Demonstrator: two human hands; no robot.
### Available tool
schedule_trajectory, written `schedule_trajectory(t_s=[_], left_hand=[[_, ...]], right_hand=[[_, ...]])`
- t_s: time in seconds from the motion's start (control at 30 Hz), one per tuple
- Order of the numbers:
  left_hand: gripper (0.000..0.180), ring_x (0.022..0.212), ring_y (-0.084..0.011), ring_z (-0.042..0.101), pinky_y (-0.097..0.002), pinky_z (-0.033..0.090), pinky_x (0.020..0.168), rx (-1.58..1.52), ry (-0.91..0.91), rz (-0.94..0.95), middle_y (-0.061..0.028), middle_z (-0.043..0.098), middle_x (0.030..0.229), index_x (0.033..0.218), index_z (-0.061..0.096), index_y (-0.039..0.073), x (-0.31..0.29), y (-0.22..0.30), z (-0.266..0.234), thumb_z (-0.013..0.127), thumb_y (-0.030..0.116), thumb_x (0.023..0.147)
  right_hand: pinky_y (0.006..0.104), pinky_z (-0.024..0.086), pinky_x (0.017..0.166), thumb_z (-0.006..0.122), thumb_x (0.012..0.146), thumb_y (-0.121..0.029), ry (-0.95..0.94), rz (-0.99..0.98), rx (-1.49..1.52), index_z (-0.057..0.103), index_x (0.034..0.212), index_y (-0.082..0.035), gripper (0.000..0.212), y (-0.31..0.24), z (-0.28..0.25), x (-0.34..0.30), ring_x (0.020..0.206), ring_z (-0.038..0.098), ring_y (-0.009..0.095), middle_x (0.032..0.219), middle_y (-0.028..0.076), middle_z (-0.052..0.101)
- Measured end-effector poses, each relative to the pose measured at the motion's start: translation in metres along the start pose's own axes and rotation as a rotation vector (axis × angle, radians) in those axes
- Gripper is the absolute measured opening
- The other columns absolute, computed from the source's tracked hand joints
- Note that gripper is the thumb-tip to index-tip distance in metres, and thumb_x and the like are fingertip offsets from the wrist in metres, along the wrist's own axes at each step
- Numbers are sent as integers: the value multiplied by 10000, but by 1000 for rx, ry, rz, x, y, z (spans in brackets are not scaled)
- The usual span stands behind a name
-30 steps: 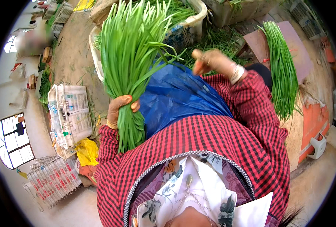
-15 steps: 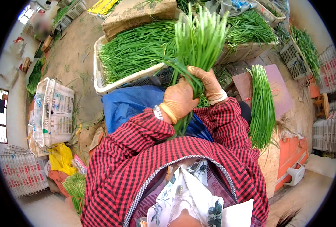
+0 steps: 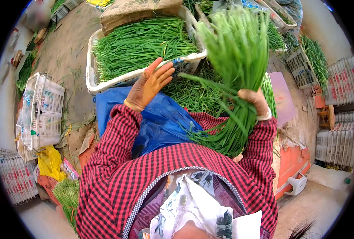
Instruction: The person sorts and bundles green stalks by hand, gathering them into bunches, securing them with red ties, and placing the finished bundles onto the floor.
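Observation:
My right hand [image 3: 256,102] is wrapped round a thick bunch of Chinese chives [image 3: 240,55], gripping it partway down. The pale stalk ends fan upward, blurred by motion, and the green leaves droop toward my lap; some strands stick out to the left. My left hand [image 3: 148,84], in a thin glove, is raised with fingers stretched out and nothing in it, just in front of a white crate [image 3: 90,75] full of chives [image 3: 145,47]. Behind my right hand, another bunch of chives [image 3: 268,89] is partly hidden beside a pink board [image 3: 282,95].
A blue plastic sheet [image 3: 157,123] covers my lap. Loose chives [image 3: 193,93] lie beyond it. A brown sack [image 3: 139,14] rests on the crate's far side. White crates [image 3: 49,107] stand at left, with a yellow bag [image 3: 50,161] near them. An orange stool [image 3: 290,167] stands at right.
My left hand has let go of the chives, moved left and spread its fingers. My right hand has carried the bunch to the right, over the pink board's edge.

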State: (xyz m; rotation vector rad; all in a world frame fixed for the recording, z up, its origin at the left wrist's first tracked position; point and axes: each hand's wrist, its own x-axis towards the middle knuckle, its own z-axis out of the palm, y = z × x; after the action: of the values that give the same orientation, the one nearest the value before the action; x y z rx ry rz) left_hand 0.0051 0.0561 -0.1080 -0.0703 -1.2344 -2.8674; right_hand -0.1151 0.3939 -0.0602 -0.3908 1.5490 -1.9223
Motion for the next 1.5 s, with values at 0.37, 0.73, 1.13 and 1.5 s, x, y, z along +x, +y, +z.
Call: schedule_trajectory(t_s=[0.37,0.73,1.13,1.5], left_hand=[[960,1336,-308,450,-490,363,1123,-55,57,1,-159,438,1469,1489,332,88,5,-14,9,678,642,786],[1083,1302,-321,496,-445,466,1056,125,-67,56,-246,399,1477,1526,227,48,9,15,33,738,604,750],[740,907,-225,619,-406,532,913,-81,-22,73,-73,646,961,1433,383,-20,11,25,27,717,173,802],[522,983,-274,651,-449,525,943,-78,22,58,-126,667,1044,1280,527,-12,9,17,21,706,197,837]], right_hand=[[430,495,937,821,682,-402,-59,-285,-1099,192,1509,-3,1113,61,108,-21,1149,562,411,1319,258,474],[373,488,731,702,883,-201,12,-504,-804,626,913,-8,209,35,113,10,812,601,314,832,117,599],[344,501,724,729,825,-120,15,-637,-808,651,807,-18,130,34,133,4,824,632,263,825,104,622],[447,443,1007,703,871,-343,67,-824,-1060,552,1304,-2,571,-16,103,44,1207,538,388,1350,252,513]])
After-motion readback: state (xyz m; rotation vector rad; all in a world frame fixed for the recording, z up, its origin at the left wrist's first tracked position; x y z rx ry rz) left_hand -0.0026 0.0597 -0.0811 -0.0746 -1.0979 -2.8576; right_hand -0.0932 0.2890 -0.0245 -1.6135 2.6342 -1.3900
